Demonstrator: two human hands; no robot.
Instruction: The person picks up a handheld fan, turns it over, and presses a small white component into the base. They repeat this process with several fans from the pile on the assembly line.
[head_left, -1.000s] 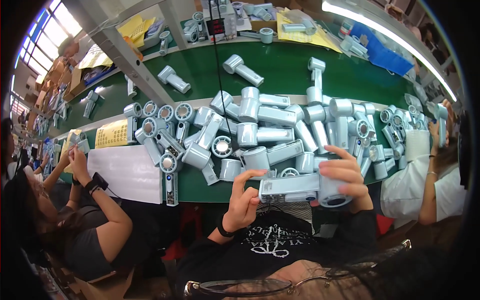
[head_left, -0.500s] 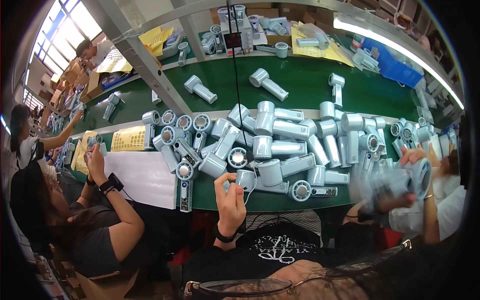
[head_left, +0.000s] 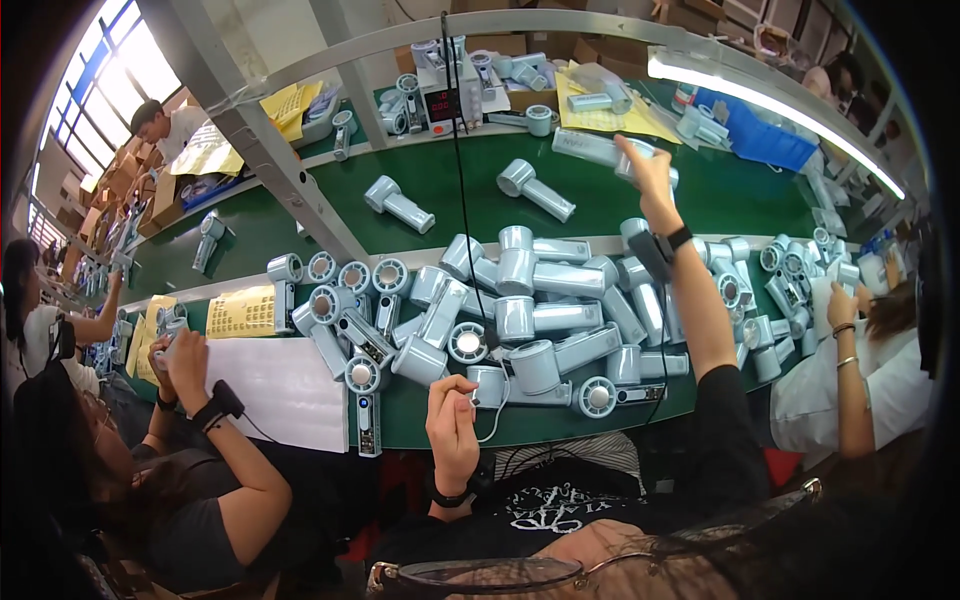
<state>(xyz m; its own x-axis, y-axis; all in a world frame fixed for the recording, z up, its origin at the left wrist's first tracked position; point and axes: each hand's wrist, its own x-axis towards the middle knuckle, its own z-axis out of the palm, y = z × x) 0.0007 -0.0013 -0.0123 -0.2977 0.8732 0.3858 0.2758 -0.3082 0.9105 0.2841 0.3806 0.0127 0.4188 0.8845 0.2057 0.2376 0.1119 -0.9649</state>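
- Green bench (head_left: 740, 192); pale-blue fans (head_left: 568, 281) lie heaped at its near side, probably for easy reach.
- Right hand (head_left: 648, 182), beyond them: fingers clamped around a held fan (head_left: 588, 147) over the far side, its handle pointing left; contact below is unclear.
- Left hand (head_left: 455, 430): thumb and forefinger pinched on a white cable (head_left: 506, 402), seemingly steadying its end.

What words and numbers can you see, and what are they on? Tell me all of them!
I won't copy out writing, but here is where it shows:
Meter: red lit digits.
Shirt: white letters.
Fan in the right hand: dark marks, too blurred to read.
Yellow sheet: rows of print, too small to read.
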